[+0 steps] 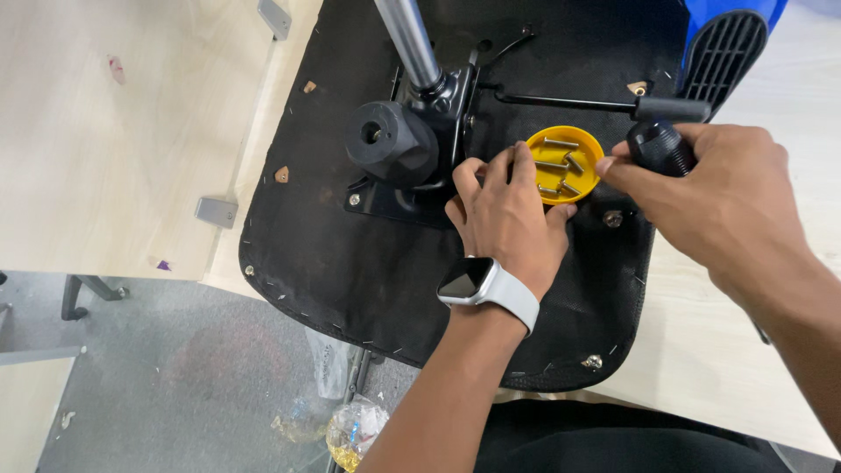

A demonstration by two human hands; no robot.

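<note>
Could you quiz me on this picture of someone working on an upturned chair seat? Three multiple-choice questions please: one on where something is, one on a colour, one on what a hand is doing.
1. Where does the small dish of screws sit?
A. On the floor
B. On the black seat underside
C. On the pale table

2. What colour is the dish?
A. Yellow
B. Red
C. White

3. What is the right hand doing?
A. Hanging empty
B. Holding a cup
C. Gripping a black tool handle

Answers:
1 B, the dish rests on the dark seat base beside the metal mechanism.
2 A, it is plainly yellow.
3 C, its fingers wrap the black handle, while the left hand touches the dish's rim.
</note>
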